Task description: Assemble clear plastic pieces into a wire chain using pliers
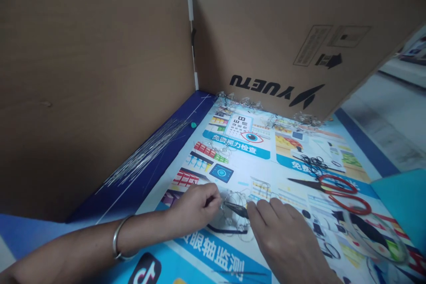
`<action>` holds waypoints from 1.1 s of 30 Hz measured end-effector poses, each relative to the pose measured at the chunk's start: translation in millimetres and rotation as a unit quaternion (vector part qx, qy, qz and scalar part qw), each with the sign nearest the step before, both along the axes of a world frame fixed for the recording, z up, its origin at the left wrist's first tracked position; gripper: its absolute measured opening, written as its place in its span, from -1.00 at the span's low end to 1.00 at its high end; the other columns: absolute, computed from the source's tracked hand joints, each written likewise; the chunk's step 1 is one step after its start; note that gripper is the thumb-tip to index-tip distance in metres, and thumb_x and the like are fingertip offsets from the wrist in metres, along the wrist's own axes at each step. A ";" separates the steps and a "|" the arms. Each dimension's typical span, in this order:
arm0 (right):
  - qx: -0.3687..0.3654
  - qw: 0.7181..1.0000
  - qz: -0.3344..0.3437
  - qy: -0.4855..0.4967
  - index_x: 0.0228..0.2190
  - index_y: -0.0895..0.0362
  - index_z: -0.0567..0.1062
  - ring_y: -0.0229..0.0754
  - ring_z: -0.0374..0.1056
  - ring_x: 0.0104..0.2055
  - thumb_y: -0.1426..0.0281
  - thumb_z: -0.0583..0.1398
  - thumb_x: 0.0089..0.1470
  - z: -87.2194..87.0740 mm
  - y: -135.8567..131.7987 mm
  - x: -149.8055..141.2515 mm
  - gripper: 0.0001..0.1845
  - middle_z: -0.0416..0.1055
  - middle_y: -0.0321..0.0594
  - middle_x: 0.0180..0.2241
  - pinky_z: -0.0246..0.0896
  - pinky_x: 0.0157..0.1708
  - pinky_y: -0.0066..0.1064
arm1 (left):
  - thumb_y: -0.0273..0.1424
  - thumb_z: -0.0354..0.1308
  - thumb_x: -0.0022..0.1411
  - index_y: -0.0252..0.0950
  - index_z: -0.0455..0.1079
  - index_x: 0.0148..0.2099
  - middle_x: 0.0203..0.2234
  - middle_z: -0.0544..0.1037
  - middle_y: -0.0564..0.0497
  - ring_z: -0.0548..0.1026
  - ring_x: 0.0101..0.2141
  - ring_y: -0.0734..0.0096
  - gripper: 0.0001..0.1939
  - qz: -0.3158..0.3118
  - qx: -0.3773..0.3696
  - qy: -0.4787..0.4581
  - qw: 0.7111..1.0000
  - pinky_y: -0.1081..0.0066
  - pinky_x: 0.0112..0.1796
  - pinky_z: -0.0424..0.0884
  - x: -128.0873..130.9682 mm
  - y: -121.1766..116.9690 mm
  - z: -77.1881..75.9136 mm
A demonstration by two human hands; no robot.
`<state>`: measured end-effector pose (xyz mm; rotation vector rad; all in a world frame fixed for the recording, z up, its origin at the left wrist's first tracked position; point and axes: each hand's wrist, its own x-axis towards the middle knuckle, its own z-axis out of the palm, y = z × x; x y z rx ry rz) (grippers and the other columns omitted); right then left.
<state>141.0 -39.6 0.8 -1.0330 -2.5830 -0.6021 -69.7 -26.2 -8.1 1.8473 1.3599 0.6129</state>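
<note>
My right hand is closed around a pair of pliers, its dark narrow jaws pointing left. The handles are hidden inside the fist. Close to the jaw tips, my left hand is closed with thumb and fingers pinched together at the end of a thin wire. Most of what the left fingers hold is covered by them. Between and behind both hands lies a loose tangle of looped silvery wire on the printed sheet. A metal bangle circles the left wrist.
Cardboard walls stand at the back and left. Straight wires lie along the left edge. Wire pieces line the back. To the right are red-handled scissors, black loops and a clear round dish.
</note>
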 end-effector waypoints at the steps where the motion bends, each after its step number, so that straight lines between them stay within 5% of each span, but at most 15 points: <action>1: 0.002 1.000 -0.002 -0.002 -0.40 0.16 0.39 -0.11 0.11 -0.44 0.58 0.09 -0.15 0.5 -0.3 -0.5 -0.80 0.27 -0.20 -0.50 -0.07 -0.44 -0.27 | -0.50 -0.06 0.10 -0.30 0.13 -0.52 -0.63 0.26 0.14 0.22 -0.55 0.53 -0.84 0.001 0.000 0.000 1.000 0.55 -0.52 0.06 0.5 0.0 -0.5; 11: 0.034 0.999 0.010 -0.017 -0.42 0.18 0.40 -0.12 0.11 -0.47 0.61 0.06 -0.11 1.2 -2.3 -1.8 -0.80 0.27 -0.19 -0.51 -0.10 -0.47 -0.26 | -0.41 -0.06 0.16 -0.31 0.13 -0.54 -0.65 0.22 0.14 0.21 -0.55 0.52 -0.77 0.029 -0.022 -0.008 0.999 0.53 -0.52 0.07 3.3 -1.6 -2.2; 19: 0.017 0.999 0.010 0.027 -0.38 0.19 0.42 -0.13 0.12 -0.46 0.63 0.05 -0.09 -2.2 -1.6 -3.7 -0.77 0.26 -0.21 -0.52 -0.10 -0.45 -0.28 | -0.41 -0.10 0.19 -0.28 0.04 -0.51 -0.63 0.17 0.15 0.17 -0.55 0.52 -0.78 -0.009 0.030 0.020 0.999 0.50 -0.52 0.00 -0.2 0.5 0.2; 33: -0.043 0.995 0.003 0.088 -0.34 0.16 0.44 -0.16 0.15 -0.43 0.54 0.06 0.05 -17.4 1.5 5.8 -0.83 0.28 -0.25 -0.52 -0.04 -0.39 -0.31 | -0.33 -0.06 0.16 -0.28 0.01 -0.55 -0.63 0.09 0.15 0.10 -0.54 0.53 -0.72 0.003 -0.046 -0.073 0.996 0.50 -0.51 0.01 -4.5 5.8 -5.3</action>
